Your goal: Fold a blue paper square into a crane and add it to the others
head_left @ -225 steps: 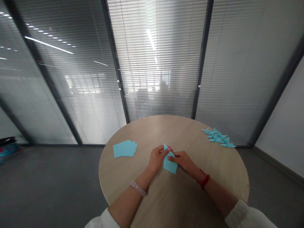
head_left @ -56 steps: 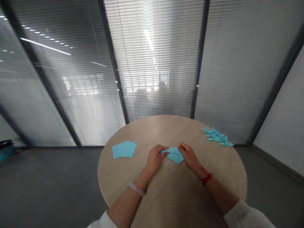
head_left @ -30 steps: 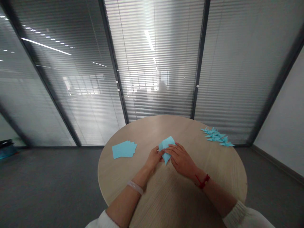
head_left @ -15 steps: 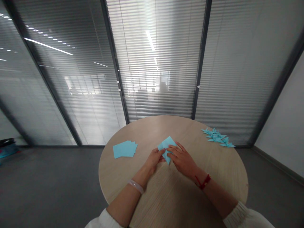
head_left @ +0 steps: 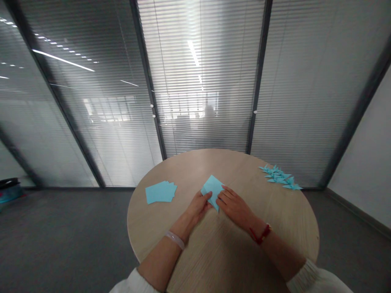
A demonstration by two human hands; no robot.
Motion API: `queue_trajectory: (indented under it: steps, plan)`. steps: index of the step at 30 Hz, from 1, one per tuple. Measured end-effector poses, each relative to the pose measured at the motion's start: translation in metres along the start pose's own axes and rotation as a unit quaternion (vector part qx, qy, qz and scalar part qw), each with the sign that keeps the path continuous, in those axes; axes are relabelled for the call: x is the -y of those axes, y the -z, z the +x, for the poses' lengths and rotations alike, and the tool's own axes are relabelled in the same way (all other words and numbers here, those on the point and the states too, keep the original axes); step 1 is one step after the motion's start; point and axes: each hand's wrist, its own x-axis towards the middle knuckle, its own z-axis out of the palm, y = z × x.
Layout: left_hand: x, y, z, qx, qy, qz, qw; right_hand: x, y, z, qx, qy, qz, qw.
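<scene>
A folded piece of light-blue origami paper (head_left: pixel 213 188) is between my hands, a little above the middle of the round table, one corner pointing away from me and one toward me. My left hand (head_left: pixel 199 204) grips its left edge, thumb on top and fingers underneath. My right hand (head_left: pixel 233 204) is closed along the lower right edge, its bent fingertips against the paper. Whatever my right thumb does is hidden behind the hand.
Left of my hands, a fanned stack of blue paper sheets (head_left: pixel 160 191) lies on the wooden table (head_left: pixel 195 162). Several folded blue paper cranes (head_left: pixel 278 176) sit near the far right edge. Glass panels with blinds (head_left: pixel 201 130) stand behind the table.
My right fingers have slid off the paper's top face to its right edge, uncovering more of it. The paper has shifted slightly left. My left hand keeps its hold.
</scene>
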Motion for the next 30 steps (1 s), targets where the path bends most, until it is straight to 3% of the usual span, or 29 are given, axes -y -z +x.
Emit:
queue_trajectory:
  steps: [7,14,19,23,26,30]
  plan:
    - [-0.003,-0.002,-0.001,0.046,-0.015,-0.056,0.997,0.001,0.0,-0.004,-0.008,-0.003,0.023,1.0]
    - [-0.005,0.002,0.0,0.037,0.02,-0.077,0.996,0.003,-0.001,-0.003,-0.026,0.003,0.031,0.999]
    - [-0.007,-0.001,-0.002,0.041,0.012,-0.081,0.996,0.003,0.002,-0.003,-0.021,-0.016,0.044,0.999]
    - [-0.009,-0.003,-0.001,0.011,0.0,-0.094,0.996,0.003,0.004,-0.002,-0.035,-0.037,0.064,0.997]
    - [-0.009,-0.002,-0.001,-0.005,0.008,-0.106,0.994,0.004,0.0,-0.002,-0.049,-0.079,0.1,0.991]
    - [-0.007,-0.002,-0.002,-0.003,-0.008,-0.108,0.994,0.003,-0.009,-0.005,-0.064,-0.204,0.193,0.958]
